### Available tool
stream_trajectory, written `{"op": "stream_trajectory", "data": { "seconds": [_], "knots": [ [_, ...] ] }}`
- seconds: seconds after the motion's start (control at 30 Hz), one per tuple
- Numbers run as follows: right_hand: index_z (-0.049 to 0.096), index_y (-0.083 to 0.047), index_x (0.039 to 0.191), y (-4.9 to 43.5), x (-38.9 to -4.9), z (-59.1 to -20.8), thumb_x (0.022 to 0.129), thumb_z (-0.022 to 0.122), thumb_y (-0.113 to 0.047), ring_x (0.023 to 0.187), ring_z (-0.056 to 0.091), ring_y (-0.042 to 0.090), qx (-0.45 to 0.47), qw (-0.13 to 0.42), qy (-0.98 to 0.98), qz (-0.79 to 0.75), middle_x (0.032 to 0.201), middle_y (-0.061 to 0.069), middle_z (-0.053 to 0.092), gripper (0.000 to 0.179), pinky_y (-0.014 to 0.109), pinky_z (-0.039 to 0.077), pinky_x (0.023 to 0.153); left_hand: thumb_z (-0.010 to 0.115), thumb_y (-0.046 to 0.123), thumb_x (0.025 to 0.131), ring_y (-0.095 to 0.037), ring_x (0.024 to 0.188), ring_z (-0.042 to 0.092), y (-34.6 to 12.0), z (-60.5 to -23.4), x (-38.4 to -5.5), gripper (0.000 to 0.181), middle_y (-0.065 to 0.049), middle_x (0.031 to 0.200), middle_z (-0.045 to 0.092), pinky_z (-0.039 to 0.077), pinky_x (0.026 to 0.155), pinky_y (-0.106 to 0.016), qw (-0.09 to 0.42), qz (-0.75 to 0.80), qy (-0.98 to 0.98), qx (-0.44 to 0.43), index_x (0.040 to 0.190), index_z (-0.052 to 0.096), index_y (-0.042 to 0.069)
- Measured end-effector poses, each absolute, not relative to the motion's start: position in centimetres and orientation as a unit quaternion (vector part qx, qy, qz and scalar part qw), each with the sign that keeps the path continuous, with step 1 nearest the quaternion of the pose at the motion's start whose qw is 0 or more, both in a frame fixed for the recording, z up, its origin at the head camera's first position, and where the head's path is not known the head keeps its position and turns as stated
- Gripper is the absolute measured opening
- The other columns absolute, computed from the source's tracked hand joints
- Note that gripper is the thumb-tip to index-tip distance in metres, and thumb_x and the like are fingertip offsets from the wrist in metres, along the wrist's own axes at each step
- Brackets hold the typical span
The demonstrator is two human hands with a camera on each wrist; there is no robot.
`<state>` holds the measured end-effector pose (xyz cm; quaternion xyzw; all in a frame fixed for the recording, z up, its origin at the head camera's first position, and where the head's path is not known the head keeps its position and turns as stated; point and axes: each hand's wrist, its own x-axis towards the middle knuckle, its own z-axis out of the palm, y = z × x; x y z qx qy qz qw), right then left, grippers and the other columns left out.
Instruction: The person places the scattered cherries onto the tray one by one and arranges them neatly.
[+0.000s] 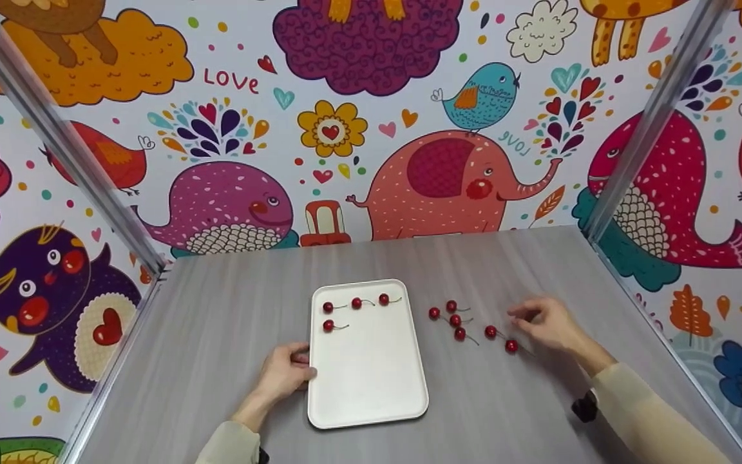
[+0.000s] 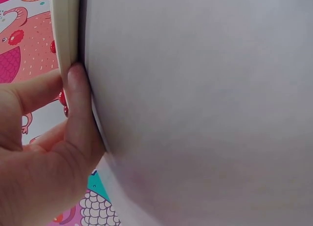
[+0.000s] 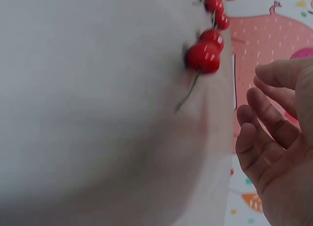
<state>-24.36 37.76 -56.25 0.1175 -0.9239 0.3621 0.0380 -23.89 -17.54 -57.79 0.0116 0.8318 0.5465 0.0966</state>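
A white rectangular tray [image 1: 368, 380] lies on the table, its left edge held by my left hand [image 1: 284, 370]. In the left wrist view, fingers of that hand [image 2: 49, 152] are at the rim of the tray [image 2: 66, 25]. Three cherries [image 1: 357, 303] with stems form a row at the tray's far end, and another cherry [image 1: 328, 326] sits below the leftmost. Right of the tray lie several loose cherries [image 1: 455, 320]. My right hand [image 1: 545, 322] hovers just right of the nearest cherry [image 1: 511, 346], fingers loosely bent and holding nothing. The right wrist view shows this hand [image 3: 279, 133] apart from the cherries [image 3: 203, 57].
The grey wood-grain table [image 1: 236, 296] ends at a back wall [image 1: 339, 180] printed with cartoon animals. Metal posts [image 1: 628, 148] rise at both back corners, and printed side panels [image 1: 49, 303] flank the table.
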Motion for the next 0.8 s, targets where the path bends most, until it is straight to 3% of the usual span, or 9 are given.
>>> {"op": "stream_trajectory", "data": {
  "seconds": [0.17,0.3,0.43,0.6,0.8],
  "knots": [
    [0.087,-0.004,0.110,39.9,-23.2,-57.0,0.095,0.081,-0.003,0.089,0.061,-0.001,0.169,0.050,-0.917,0.358,0.103,0.010,0.083,0.017,0.020,0.058,0.079,0.075,-0.010,0.085,-0.018,0.089,0.074,-17.5,-57.8,-23.9,0.063,-0.023,0.109,0.075,0.070,0.076,-0.036,0.100,0.549,0.830,0.013,0.145,0.062,-0.018],
    [0.086,-0.005,0.106,40.4,-22.6,-57.9,0.090,0.083,-0.001,0.085,0.062,0.000,0.205,0.036,-0.906,0.367,0.100,0.012,0.083,0.016,0.020,0.057,0.073,0.075,-0.011,0.084,-0.017,0.089,0.073,-17.5,-57.8,-23.9,0.063,-0.023,0.109,0.074,0.071,0.076,-0.036,0.103,0.553,0.827,0.011,0.145,0.062,-0.018],
    [0.088,-0.010,0.101,40.0,-22.2,-58.6,0.088,0.088,-0.006,0.081,0.061,0.002,0.205,0.041,-0.914,0.349,0.096,0.006,0.081,0.014,0.019,0.055,0.070,0.075,-0.010,0.084,-0.016,0.088,0.072,-17.6,-57.9,-23.9,0.061,-0.022,0.107,0.074,0.070,0.076,-0.035,0.104,0.552,0.827,0.012,0.144,0.063,-0.018],
    [0.089,-0.018,0.095,39.3,-22.0,-58.9,0.088,0.090,-0.007,0.081,0.061,0.005,0.191,0.053,-0.927,0.317,0.093,-0.002,0.079,0.013,0.020,0.054,0.071,0.076,-0.009,0.084,-0.015,0.086,0.072,-17.7,-57.9,-23.9,0.058,-0.021,0.105,0.075,0.069,0.074,-0.034,0.100,0.547,0.831,0.015,0.141,0.066,-0.016],
    [0.089,-0.019,0.092,38.9,-22.0,-59.1,0.090,0.090,-0.004,0.081,0.060,0.007,0.207,0.071,-0.923,0.317,0.092,-0.002,0.078,0.014,0.021,0.053,0.070,0.075,-0.011,0.085,-0.016,0.086,0.073,-17.5,-57.8,-23.9,0.059,-0.020,0.107,0.073,0.069,0.072,-0.033,0.108,0.556,0.824,0.003,0.142,0.065,-0.017]
  ]
}}
